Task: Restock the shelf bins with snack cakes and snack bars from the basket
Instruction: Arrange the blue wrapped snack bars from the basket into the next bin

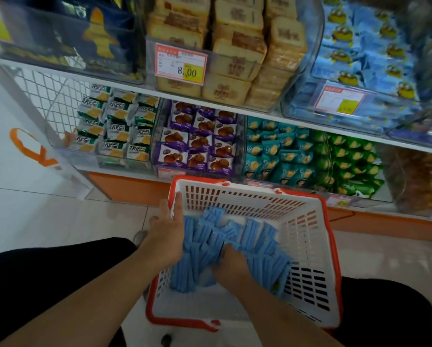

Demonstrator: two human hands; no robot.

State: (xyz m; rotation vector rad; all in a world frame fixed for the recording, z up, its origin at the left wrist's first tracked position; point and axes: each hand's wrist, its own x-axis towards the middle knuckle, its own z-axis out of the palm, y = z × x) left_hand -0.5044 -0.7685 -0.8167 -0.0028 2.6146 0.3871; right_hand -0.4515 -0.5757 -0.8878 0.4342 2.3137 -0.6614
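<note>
A white basket [307,236] with an orange rim sits on the floor in front of the shelf, holding a heap of blue snack bars [257,236]. My left hand [166,229] grips the basket's left rim, fingers over the edge. My right hand [231,262] is down in the heap, its fingers curled among the blue bars and partly hidden by them. On the upper shelf at the right stands a clear bin of blue packets [365,58].
The lower shelf holds bins of green-and-white packets [114,126], purple cake packets [200,139], teal packets [277,151] and green packets [350,161]. A bin of tan cake packs [235,46] with an 8.00 price tag stands above. A white wire rack [52,96] is at left.
</note>
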